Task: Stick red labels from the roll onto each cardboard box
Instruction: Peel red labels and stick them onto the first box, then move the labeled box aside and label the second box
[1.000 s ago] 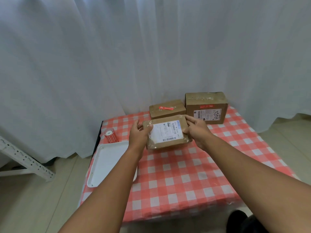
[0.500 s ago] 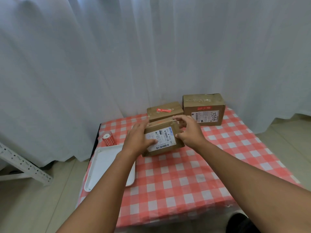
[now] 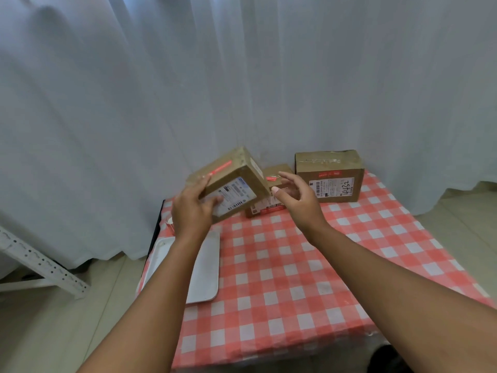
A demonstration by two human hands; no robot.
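Observation:
My left hand (image 3: pixel 192 208) grips a small cardboard box (image 3: pixel 236 181) and holds it tilted above the table's back left. That box shows a red label on its top face and a white shipping label facing me. My right hand (image 3: pixel 294 196) hovers just right of the box, fingers spread, touching nothing. Behind it a second small box (image 3: pixel 275 175) with a red label stands on the table. A larger box (image 3: pixel 330 175) with a red label sits at the back right. The label roll (image 3: pixel 169 222) is mostly hidden behind my left wrist.
A white tray (image 3: pixel 207 267) lies on the left side of the red checked tablecloth (image 3: pixel 295 278), partly under my left forearm. Grey curtains hang close behind the table. A white metal bracket (image 3: pixel 40 265) leans on the floor at the left.
The small box has been lifted off the table and tilted up to the left in my left hand. My right hand has let go of it and now hovers beside it.

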